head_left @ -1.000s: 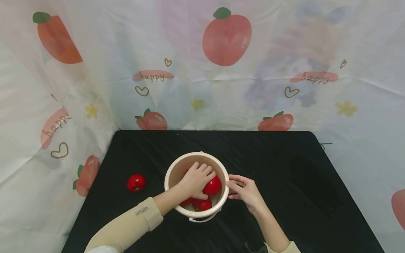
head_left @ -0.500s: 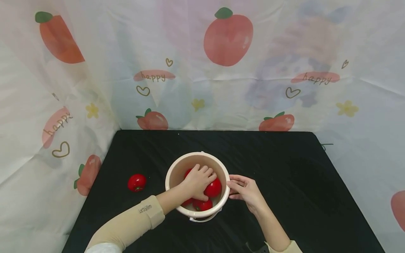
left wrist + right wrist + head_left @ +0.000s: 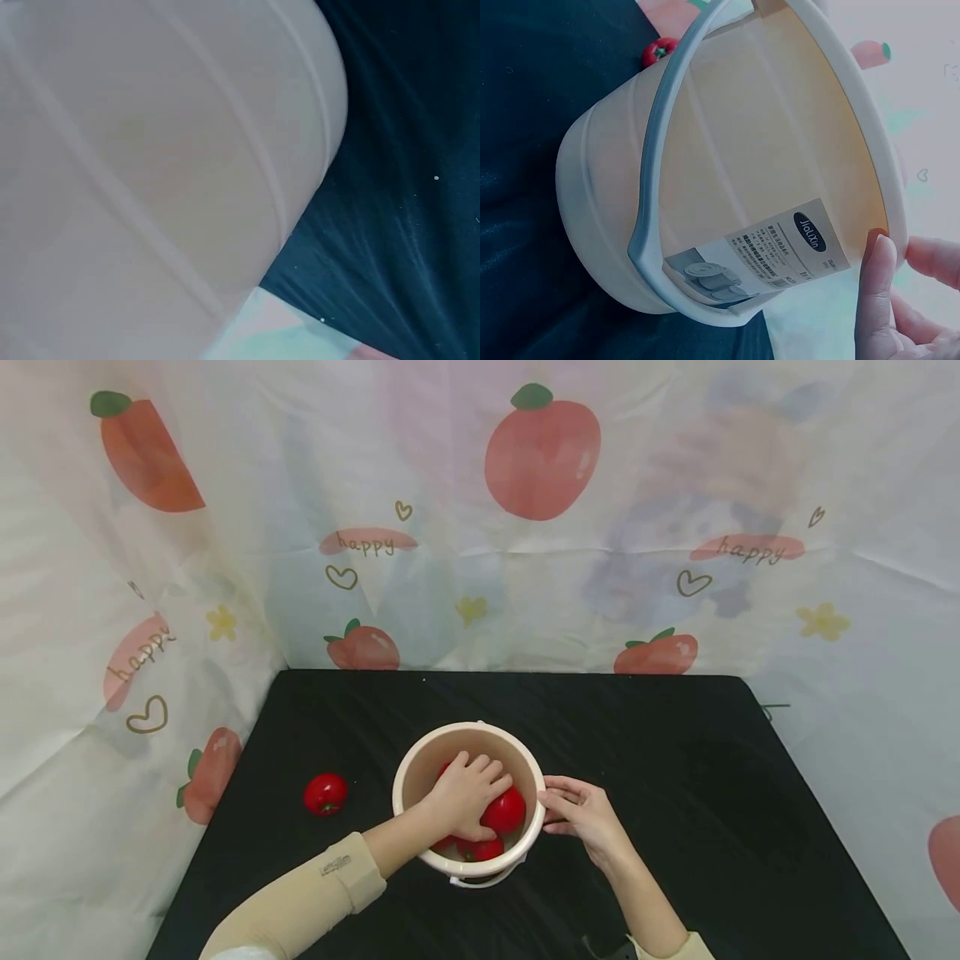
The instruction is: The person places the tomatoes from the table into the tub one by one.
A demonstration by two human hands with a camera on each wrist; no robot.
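A cream plastic bucket (image 3: pixel 406 752) stands upright on the black table, with several red tomatoes inside. My left hand (image 3: pixel 467 797) reaches down into it, palm downward, its thumb and fingers about a tomato (image 3: pixel 506 812) at the right side; the palm side is hidden. Another tomato (image 3: pixel 482 850) lies just below the thumb, and others are partly covered by the hand. At the bucket's right rim, my right hand (image 3: pixel 585 818) pinches the edge between thumb and fingers. In the left wrist view, the bucket's ribbed outer wall (image 3: pixel 150 150) fills most of the picture.
A single tomato (image 3: pixel 326 794) lies on the black table (image 3: pixel 675 760), left of the bucket. The bucket's handle (image 3: pixel 651 165) hangs down on the near side, around a printed label (image 3: pixel 761 251). A fruit-printed cloth (image 3: pixel 450 468) rises behind the table and along its left.
My left hand stays inside the bucket, with only slight shifts of the fingers over the tomatoes. My right hand keeps its place at the rim. The whole view has drifted a little.
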